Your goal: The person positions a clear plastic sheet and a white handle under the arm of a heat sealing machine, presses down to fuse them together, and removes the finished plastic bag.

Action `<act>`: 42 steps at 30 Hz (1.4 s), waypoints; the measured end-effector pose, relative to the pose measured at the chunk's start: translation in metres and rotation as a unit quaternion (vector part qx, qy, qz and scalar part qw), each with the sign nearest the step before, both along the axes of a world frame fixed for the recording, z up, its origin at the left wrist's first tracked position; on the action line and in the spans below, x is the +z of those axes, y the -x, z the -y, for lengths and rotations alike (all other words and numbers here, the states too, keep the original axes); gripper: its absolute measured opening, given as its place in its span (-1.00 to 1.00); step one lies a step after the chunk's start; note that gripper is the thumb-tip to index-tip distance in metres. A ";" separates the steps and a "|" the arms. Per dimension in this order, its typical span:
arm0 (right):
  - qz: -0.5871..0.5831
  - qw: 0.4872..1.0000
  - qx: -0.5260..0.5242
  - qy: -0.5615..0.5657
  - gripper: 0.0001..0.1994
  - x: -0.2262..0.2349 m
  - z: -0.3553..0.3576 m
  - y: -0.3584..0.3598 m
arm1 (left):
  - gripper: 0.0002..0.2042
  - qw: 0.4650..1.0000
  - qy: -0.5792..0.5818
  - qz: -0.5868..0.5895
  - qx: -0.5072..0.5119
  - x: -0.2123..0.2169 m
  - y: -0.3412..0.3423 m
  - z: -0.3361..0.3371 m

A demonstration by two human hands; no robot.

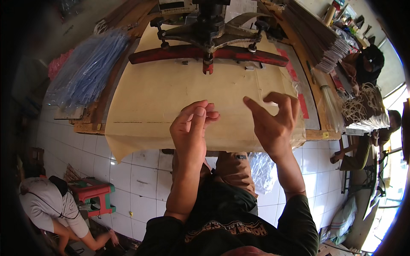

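Both hands are raised over a worktable covered with a cream paper sheet [153, 98]. My left hand [190, 123] has its fingers curled in and the thumb laid against them; whatever sits in that pinch, if anything, is too small to make out. To its right, my right hand [277, 121] holds nothing, its thumb and bent fingers spread apart. Beyond them stands a dark metal machine head [209, 32] with black screw knobs and a long, worn red bar [171, 54] across its front. Small metal pieces [249, 68] lie under the bar.
Clear bluish plastic strips [94, 68] are heaped at the left. Stacked sheets [333, 53] and bundles with white cords [363, 104] stand right. A person [51, 205] bends beside a red-green stool [92, 194]; other people [369, 64] are at the right. Clear plastic [262, 170] lies below the table edge.
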State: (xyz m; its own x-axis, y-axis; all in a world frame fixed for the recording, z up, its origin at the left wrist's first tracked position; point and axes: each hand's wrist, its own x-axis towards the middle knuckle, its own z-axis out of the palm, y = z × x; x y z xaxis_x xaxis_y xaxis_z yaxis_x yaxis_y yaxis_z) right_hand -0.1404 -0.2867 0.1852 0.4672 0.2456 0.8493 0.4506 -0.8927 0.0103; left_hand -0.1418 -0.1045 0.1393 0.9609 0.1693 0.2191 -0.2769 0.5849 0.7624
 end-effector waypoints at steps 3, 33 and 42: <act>-0.018 0.998 -0.046 -0.049 -0.67 -0.009 0.004 0.004 | -0.77 1.000 -0.005 0.001 0.026 0.001 0.001 0.004; -0.421 0.413 0.413 -0.694 -0.68 -0.024 -0.018 -0.019 | -0.72 0.996 0.031 0.039 0.071 -0.016 0.009 0.016; -0.305 0.447 0.387 -0.747 -0.79 -0.025 -0.003 -0.041 | -0.62 0.995 0.073 0.031 0.063 -0.016 -0.013 0.000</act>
